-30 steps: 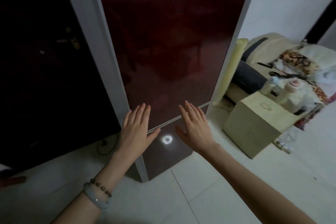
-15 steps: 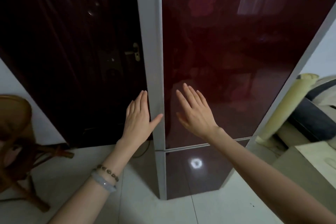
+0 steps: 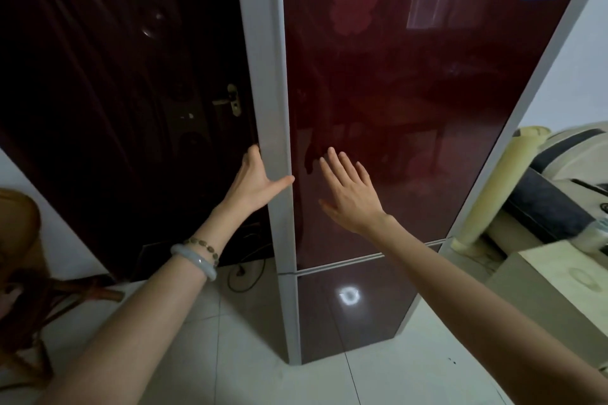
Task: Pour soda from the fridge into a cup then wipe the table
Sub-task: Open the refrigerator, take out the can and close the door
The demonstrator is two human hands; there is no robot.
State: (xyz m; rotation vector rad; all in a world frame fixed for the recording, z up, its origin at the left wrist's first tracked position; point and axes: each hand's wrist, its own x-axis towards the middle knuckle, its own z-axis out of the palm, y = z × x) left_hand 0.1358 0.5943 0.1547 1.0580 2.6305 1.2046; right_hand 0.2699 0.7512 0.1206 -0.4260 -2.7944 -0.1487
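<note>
Dark red Haier fridge (image 3: 411, 102), standing upright on the tiled floor (image 3: 250, 378), long axis vertical, glossy front facing the person; both doors closed, the seam between upper and lower door (image 3: 355, 316) low down. Left hand (image 3: 253, 182) grasps the grey left edge of the upper door, thumb across the front, fingers hidden round the side. Right hand (image 3: 352, 194) released, fingers straight and spread, just before the glass. Left of the fridge, a dark wooden door (image 3: 108, 85).
</note>
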